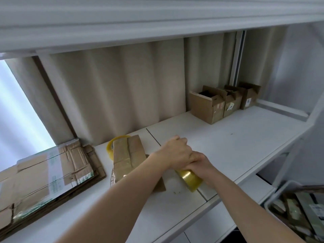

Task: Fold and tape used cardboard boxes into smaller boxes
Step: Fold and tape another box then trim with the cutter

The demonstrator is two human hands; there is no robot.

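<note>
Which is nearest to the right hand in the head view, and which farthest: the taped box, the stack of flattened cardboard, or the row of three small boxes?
From the right hand:
1. Taped box, just left of the hands.
2. Stack of flattened cardboard, far left on the shelf.
3. Row of three small boxes, back right by the wall.

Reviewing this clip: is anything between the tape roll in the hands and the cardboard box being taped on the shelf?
Nothing visible separates them. The right hand grips the tape roll, and the left hand reaches across just above it. The cardboard box lies directly left of the roll on the shelf; the left forearm crosses over the box's near end.
</note>
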